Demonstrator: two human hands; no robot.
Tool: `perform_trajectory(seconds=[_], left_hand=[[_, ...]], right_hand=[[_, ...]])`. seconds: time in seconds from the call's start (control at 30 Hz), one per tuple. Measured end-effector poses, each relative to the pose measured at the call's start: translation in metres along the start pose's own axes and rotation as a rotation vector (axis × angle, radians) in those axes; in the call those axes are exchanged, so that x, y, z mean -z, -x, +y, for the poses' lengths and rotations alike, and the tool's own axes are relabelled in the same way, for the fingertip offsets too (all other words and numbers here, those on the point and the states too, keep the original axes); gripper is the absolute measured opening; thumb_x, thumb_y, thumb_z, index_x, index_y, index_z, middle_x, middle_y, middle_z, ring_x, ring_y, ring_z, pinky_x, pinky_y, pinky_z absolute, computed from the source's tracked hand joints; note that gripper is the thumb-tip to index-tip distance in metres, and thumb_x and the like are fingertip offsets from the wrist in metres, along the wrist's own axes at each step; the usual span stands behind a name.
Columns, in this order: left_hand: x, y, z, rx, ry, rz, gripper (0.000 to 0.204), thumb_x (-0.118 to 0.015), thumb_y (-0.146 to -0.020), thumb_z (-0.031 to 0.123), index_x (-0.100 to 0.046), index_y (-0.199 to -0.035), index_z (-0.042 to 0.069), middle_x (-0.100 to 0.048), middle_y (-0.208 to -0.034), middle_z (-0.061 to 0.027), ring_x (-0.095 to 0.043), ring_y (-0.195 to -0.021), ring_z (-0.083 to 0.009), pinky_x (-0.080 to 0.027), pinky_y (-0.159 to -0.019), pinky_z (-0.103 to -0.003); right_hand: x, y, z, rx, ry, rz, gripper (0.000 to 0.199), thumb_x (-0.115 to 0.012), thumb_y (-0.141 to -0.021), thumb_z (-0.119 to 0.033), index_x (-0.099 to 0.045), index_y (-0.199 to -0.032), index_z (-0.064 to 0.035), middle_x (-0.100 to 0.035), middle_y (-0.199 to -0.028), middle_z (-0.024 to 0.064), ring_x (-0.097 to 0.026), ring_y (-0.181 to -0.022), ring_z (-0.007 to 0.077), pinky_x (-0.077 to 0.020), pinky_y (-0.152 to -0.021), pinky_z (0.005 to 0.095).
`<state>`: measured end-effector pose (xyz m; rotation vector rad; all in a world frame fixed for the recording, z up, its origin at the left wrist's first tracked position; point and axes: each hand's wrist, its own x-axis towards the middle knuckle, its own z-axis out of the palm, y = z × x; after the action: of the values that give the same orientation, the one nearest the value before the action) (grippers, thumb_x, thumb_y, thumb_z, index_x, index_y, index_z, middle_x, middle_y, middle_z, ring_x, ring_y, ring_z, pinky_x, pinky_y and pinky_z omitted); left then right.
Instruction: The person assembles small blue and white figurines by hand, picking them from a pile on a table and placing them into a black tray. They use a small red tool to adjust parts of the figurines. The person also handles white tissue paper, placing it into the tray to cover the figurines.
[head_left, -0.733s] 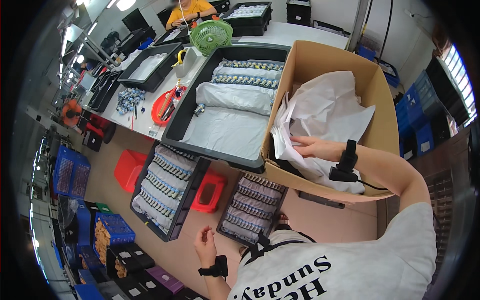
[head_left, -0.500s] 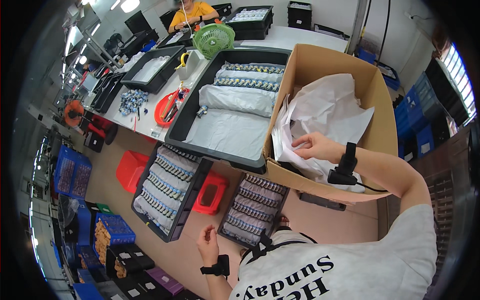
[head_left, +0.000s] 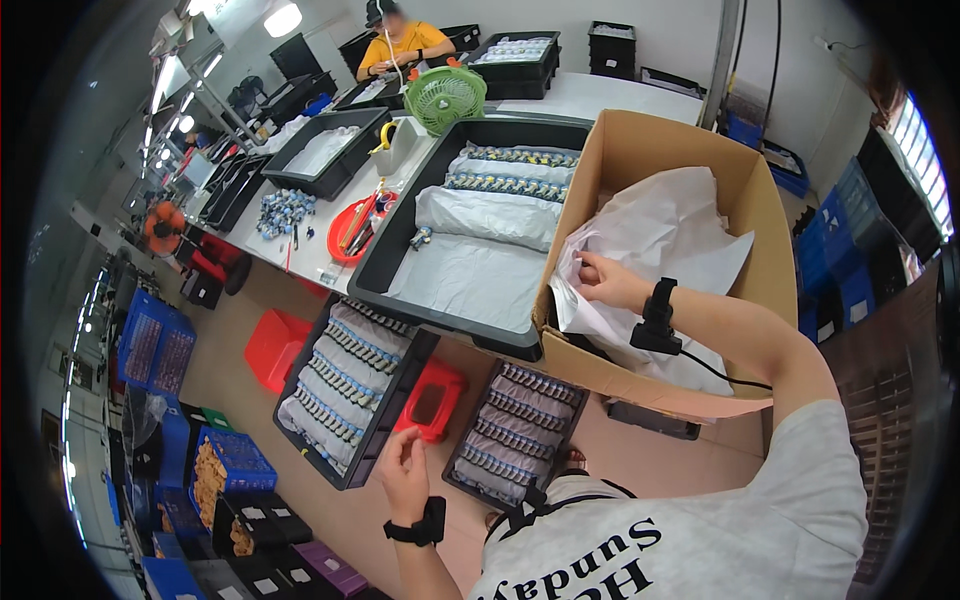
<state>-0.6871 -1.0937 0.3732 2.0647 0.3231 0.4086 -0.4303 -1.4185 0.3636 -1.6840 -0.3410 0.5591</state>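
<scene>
My right hand (head_left: 612, 281) reaches into a large cardboard box (head_left: 778, 250), its thumb and fingers pinched at the edge of a white paper sheet (head_left: 660, 215). More crumpled white paper lies beneath. Left of the box, a black tray (head_left: 372, 275) holds rows of small blue-and-yellow figures (head_left: 510, 186), a folded paper strip (head_left: 485, 217) and a flat paper layer (head_left: 460, 285). One small figure (head_left: 421, 238) lies by the tray's left wall. My left hand (head_left: 404, 468) hangs low, holding nothing, fingers loosely extended, near a lower black tray.
Two lower trays, one left (head_left: 395, 395) and one right (head_left: 487, 497), hold rows of figures, near red stools (head_left: 432, 395). On the table are a red basket (head_left: 340, 240), loose blue pieces (head_left: 285, 212) and a green fan (head_left: 445, 98). A person in yellow (head_left: 410, 45) works beyond.
My right hand has moved slightly left, to the paper's edge, and its fingers have closed there. My left hand has risen a little. The whole view has shifted slightly.
</scene>
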Motion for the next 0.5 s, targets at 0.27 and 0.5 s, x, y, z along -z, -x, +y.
perform_trajectory(seconds=[0.27,0.5], left_hand=[[-0.014,-0.048,0.094,-0.346,-0.015,-0.071,0.014,-0.053,-0.077,-0.003,-0.056,-0.091,-0.001,-0.058,-0.084,-0.0108,-0.058,-0.073,-0.0191,-0.046,-0.064,-0.026],[-0.048,-0.063,0.139,-0.524,0.025,-0.298,0.017,-0.053,-0.076,-0.006,-0.056,-0.092,-0.003,-0.057,-0.088,-0.0112,-0.057,-0.073,-0.017,-0.046,-0.066,-0.024]], right_hand=[[0.012,0.032,-0.034,-0.014,0.523,0.378,0.054,-0.079,-0.056,-0.024,-0.058,-0.098,0.0016,-0.057,-0.064,0.0057,-0.051,-0.056,0.0108,-0.0414,-0.052,0.0249],[0.053,0.075,-0.075,0.555,0.576,0.459,0.02,-0.066,-0.066,-0.002,-0.061,-0.085,-0.0049,-0.057,-0.072,0.0038,-0.051,-0.064,0.0125,-0.04,-0.057,0.0251]])
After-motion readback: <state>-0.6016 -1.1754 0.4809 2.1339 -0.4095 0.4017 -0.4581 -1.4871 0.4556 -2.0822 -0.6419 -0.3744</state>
